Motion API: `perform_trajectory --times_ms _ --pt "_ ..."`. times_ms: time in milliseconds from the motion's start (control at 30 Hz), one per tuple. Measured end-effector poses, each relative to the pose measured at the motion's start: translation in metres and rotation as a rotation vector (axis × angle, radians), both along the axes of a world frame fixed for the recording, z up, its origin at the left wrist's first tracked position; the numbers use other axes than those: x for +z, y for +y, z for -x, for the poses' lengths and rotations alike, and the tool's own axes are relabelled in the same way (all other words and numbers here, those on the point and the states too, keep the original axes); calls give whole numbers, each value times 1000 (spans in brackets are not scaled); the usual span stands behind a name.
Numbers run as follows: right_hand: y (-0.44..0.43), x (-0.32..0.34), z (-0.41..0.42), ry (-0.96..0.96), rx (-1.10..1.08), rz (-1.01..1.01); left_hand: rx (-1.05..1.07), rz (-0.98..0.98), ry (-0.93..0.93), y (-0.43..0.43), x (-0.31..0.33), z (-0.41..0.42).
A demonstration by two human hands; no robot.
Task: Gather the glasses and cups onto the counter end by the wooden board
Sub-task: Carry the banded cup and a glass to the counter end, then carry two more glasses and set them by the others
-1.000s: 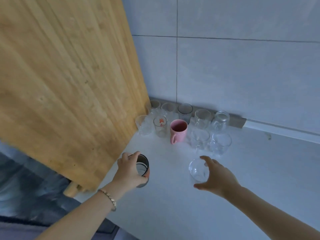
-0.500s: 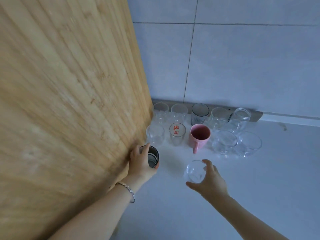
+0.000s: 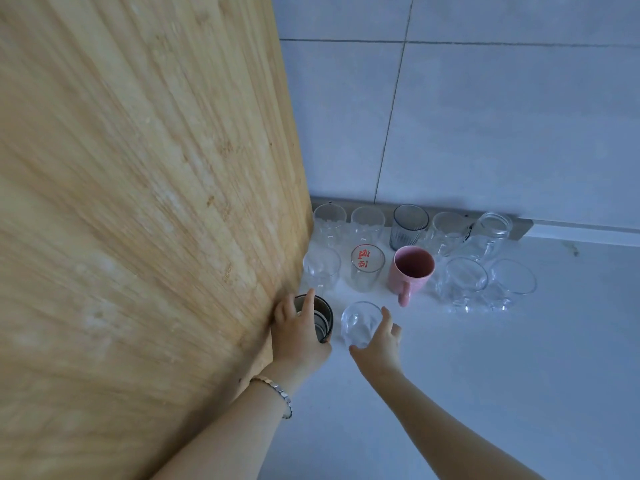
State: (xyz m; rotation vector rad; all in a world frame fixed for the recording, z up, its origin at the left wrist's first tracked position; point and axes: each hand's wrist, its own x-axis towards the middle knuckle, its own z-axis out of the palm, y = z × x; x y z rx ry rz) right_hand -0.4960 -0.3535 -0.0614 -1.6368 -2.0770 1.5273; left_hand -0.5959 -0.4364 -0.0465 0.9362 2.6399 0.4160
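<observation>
The left hand (image 3: pixel 298 336) is wrapped around a dark, metal-lined cup (image 3: pixel 320 318) pressed close to the tall wooden board (image 3: pixel 145 209). The right hand (image 3: pixel 379 344) cups a small clear glass tumbler (image 3: pixel 360 322) just beside it, both standing on the pale bench (image 3: pixel 485 375). Beyond them stand a glass with red lettering (image 3: pixel 367 268), a pink ceramic mug (image 3: pixel 412 271) and rows of clear glasses, with a grey ribbed glass (image 3: pixel 408 226) by the tiled wall (image 3: pixel 485 116)
</observation>
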Motion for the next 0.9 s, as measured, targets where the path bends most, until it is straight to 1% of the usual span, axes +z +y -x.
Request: perform_trajectory --times_ms 133,267,400,467,533,567,667,700,767,900 --pt "2 0 0 -6 42 -2 -11 12 39 0 0 -2" --pt "11 13 -12 -108 141 36 -9 41 61 0 3 -5" --pt "26 19 -52 -211 282 95 -46 65 208 2 8 -16" --pt "37 23 -83 -255 358 123 -124 129 237 10 14 -31" --pt "49 29 -118 -320 431 109 -263 160 280 26 27 -51" --pt "56 31 -138 -348 457 88 -349 174 268 35 37 -67" --pt "76 40 -202 -430 474 35 -548 173 77 70 59 -126" --pt "85 43 -231 -455 455 17 -605 175 27 84 62 -153" --pt "99 52 -291 -492 393 -1 -712 244 -52 111 66 -210" --pt "119 69 -434 -540 221 -7 -895 341 -128 166 69 -339"
